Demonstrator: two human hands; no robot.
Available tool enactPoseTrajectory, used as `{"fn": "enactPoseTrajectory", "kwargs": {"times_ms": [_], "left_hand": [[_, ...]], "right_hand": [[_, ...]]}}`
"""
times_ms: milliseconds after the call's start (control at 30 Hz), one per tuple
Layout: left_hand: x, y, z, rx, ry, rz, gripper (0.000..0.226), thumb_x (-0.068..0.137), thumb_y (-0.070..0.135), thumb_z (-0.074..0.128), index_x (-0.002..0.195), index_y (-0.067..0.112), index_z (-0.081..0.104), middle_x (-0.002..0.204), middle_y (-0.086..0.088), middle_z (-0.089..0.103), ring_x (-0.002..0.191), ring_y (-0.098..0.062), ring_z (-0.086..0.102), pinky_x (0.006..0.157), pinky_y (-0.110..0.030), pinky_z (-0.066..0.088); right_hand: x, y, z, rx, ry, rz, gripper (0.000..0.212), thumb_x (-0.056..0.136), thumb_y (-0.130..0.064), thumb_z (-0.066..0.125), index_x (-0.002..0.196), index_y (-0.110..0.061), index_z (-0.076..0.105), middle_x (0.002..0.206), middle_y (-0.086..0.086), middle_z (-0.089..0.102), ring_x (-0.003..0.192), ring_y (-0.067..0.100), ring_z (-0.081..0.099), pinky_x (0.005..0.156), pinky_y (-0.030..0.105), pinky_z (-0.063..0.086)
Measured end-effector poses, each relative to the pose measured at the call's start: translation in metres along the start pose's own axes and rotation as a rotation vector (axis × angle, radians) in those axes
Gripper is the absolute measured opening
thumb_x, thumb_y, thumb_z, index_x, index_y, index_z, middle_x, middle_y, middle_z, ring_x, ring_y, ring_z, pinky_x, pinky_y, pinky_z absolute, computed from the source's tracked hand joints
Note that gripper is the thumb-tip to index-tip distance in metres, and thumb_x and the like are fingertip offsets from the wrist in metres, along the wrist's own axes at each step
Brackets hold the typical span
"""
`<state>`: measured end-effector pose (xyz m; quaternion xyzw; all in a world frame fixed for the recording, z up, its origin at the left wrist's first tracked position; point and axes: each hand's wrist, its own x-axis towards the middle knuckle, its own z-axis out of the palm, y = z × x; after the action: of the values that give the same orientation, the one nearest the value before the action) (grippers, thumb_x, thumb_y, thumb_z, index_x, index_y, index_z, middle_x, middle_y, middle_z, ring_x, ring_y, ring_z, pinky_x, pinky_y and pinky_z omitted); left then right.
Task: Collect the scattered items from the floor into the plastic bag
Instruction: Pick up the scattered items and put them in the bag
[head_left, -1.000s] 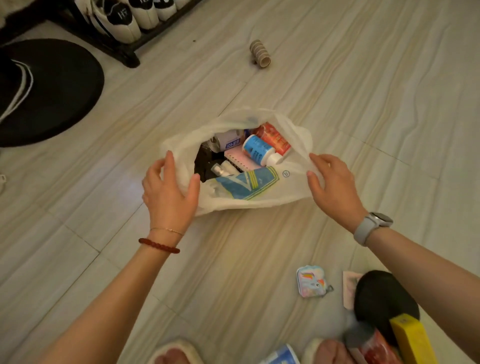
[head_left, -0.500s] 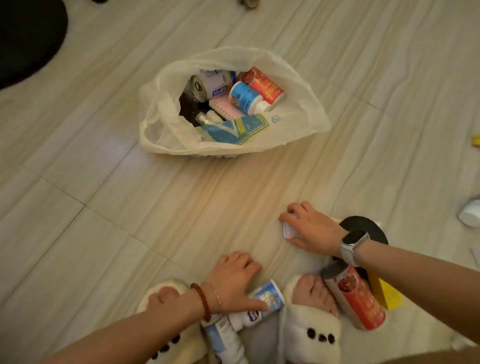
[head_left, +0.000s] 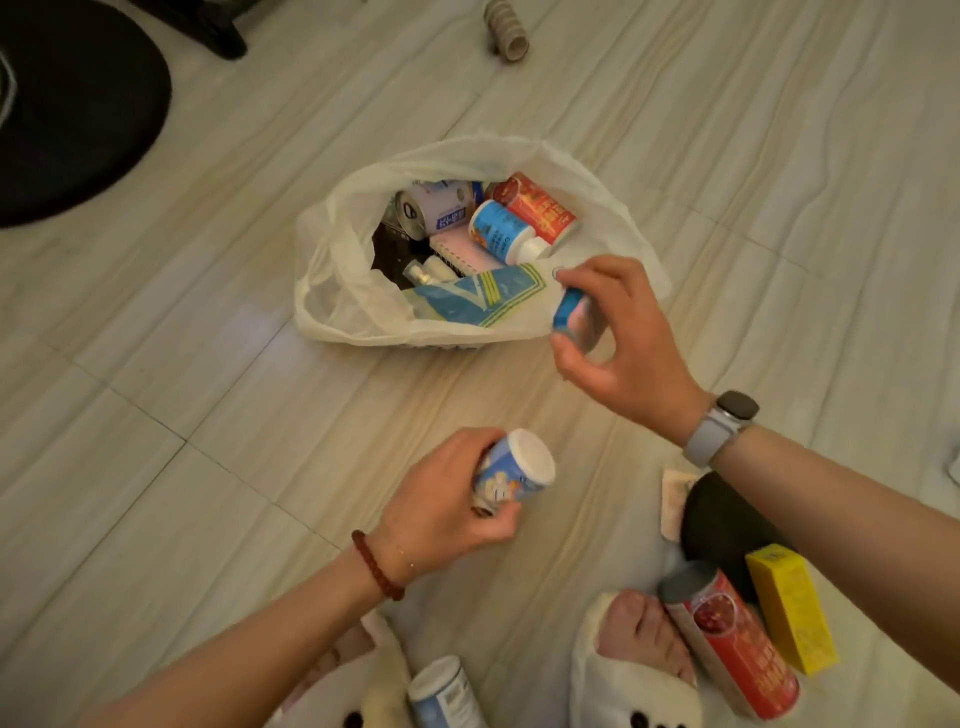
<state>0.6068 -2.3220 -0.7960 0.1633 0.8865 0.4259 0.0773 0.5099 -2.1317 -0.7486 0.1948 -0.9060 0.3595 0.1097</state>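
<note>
Pale striped floor tiles (head_left: 156, 519) all around you, and at the centre of it sits the plastic bag (head_left: 332, 306), mouth gaping toward you and already well stocked: a silver can (head_left: 431, 208), a red tube (head_left: 537, 208), a blue-and-white bottle (head_left: 501, 231), a pink notebook (head_left: 465, 254) and a blue-green packet (head_left: 483, 299) are all inside. So you're a good way through, I'd judge, but not finished. Your right hand (head_left: 618, 338) is up at the bag's near right edge, fingers pinching a small blue-edged item (head_left: 569, 309) — blurred, so I can't say just what it is — and it looks ready to go in. Your left hand (head_left: 447, 512) is lower, nearer you, wrapped around a blue bottle with a white cap (head_left: 519, 470), held off the floor and well short of the bag. Both hands loaded, then, two drops coming up. Look down by your slippered feet and there's still work: another blue-and-white bottle (head_left: 444, 693) between the slippers, a red canister (head_left: 727, 639) lying against your right foot, a yellow box (head_left: 789, 608) just beside it, a black round thing (head_left: 727, 525) under your forearm with a pale card (head_left: 675, 501) poking out from beneath it. Farther off, beyond the bag, a roll of tape (head_left: 506, 26) lies alone near the top edge.
</note>
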Motion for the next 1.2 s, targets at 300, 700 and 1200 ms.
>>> {"fn": "enactPoseTrajectory", "kwargs": {"times_ms": [300,700,1200], "left_hand": [[0.146,0.006,-0.096,0.305,0.396,-0.142,0.045,0.081,0.035,0.060,0.115,0.005,0.055,0.108,-0.017,0.062,0.101,-0.030,0.055,0.081,-0.028,0.036],[0.022,-0.012,0.006,0.255,-0.329,0.349,0.030,0.081,0.041,0.051,0.099,0.018,0.061,0.096,-0.004,0.065,0.092,-0.021,0.056,0.076,-0.033,0.047],[-0.059,-0.016,0.048,0.464,-1.407,0.452,0.049,0.068,0.050,0.070,0.099,0.013,0.063,0.099,-0.011,0.064,0.100,-0.031,0.053,0.087,-0.039,0.040]], "right_hand": [[0.103,0.005,0.013,-0.022,-0.148,0.262,0.058,0.087,-0.024,0.058,0.137,-0.006,0.034,0.134,0.019,0.044,0.124,0.027,0.043,0.103,0.028,0.031],[-0.044,0.013,0.003,-0.032,-0.367,0.160,0.028,0.084,-0.025,0.043,0.105,-0.013,0.056,0.095,0.004,0.057,0.087,0.011,0.050,0.071,0.024,0.044],[-0.143,0.021,-0.024,-0.597,-1.411,0.398,0.049,0.081,-0.049,0.055,0.111,-0.013,0.042,0.114,0.013,0.052,0.102,0.031,0.054,0.071,0.034,0.038]]}}
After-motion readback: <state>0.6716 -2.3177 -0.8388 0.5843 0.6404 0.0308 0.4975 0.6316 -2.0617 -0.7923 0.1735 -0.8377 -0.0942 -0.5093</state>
